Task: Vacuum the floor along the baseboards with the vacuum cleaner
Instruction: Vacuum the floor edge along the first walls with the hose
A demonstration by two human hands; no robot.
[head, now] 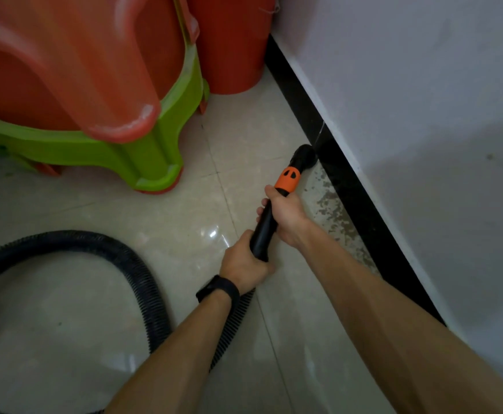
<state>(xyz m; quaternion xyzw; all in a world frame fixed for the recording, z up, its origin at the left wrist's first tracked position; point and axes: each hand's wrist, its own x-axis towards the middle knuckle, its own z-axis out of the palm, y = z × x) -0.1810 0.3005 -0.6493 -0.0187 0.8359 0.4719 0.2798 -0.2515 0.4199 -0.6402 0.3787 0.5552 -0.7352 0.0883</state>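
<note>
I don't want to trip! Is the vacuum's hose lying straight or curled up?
Curled. The ribbed black hose bends in a wide loop on the tiled floor, then runs under the left hand.

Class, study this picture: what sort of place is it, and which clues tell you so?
Probably a corner of a home, perhaps a storage spot: a pale tiled floor, a white wall with a black baseboard, and stacked plastic stools beside a red bucket.
</note>
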